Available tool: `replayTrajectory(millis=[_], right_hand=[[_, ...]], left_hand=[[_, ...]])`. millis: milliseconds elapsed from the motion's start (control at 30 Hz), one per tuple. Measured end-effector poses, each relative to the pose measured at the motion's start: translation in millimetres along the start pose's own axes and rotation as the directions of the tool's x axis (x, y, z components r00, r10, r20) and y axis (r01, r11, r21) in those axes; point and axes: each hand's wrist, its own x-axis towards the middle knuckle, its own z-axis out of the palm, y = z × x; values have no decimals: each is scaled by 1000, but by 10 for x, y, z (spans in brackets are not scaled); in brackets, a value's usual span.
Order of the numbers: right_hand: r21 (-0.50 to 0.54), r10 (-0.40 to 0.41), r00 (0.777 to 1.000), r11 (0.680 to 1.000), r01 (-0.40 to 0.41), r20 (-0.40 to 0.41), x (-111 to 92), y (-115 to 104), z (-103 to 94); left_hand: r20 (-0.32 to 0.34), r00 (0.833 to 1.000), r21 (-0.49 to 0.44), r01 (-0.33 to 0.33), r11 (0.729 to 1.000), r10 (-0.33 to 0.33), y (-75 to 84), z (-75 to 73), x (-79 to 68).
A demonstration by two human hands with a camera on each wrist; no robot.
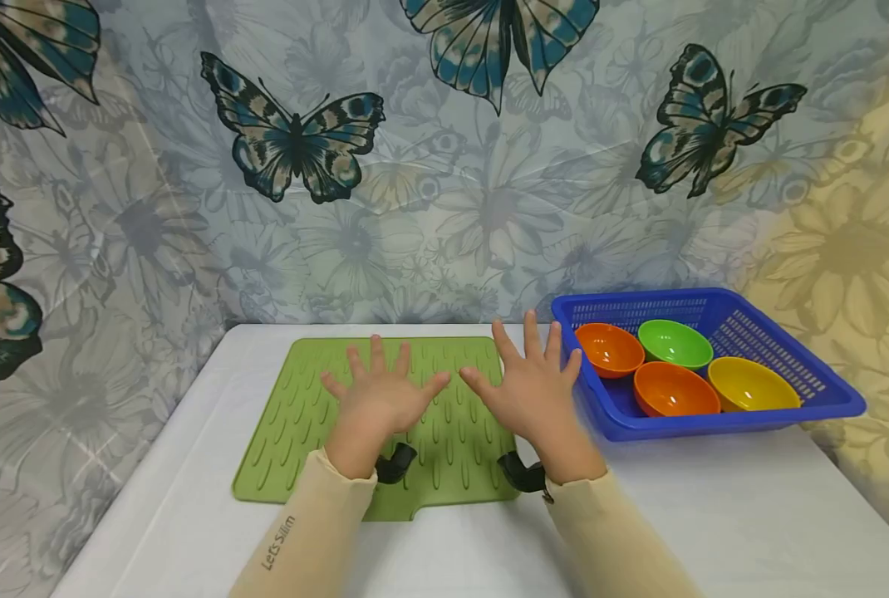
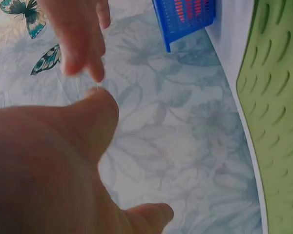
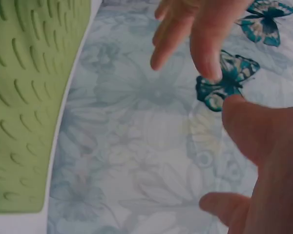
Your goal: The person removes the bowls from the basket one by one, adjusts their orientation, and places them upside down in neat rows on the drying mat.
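Note:
Both hands are held out side by side over a green ridged mat (image 1: 444, 465) on the white table. The left hand (image 1: 380, 400) has its fingers spread and straight, with nothing in it. Fingers likewise fanned out, the right hand (image 1: 532, 399) overlaps the mat's right edge in the head view and holds nothing. Their thumbs point toward each other with a gap between. Just right of the right hand stands a blue plastic basket (image 1: 616, 428). Inside it are two orange bowls (image 1: 676, 390), a green bowl (image 1: 675, 344) and a yellow bowl (image 1: 753, 385).
The white tablecloth (image 1: 168, 482) shows around the mat. Behind the table hangs a floral cloth (image 1: 444, 224) printed with butterflies. Each wrist wears a black strap piece (image 1: 395, 463) below beige sleeves (image 1: 317, 523).

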Motion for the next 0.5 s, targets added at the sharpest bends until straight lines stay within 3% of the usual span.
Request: replayTrajectory(millis=[133,333,500], right_hand=[[68,-95,995,993,96,-9,10,93,-227],[187,-195,981,964,188,16,18,310,-644],[264,-236,970,941,213,55,12,605,-956]], left_hand=[[36,999,-36,-18,999,20,-198,-127,38],[79,994,-112,-73,991,82,-687,-347,69],[118,979,-251,-136,959,169,-1134,-440,93]])
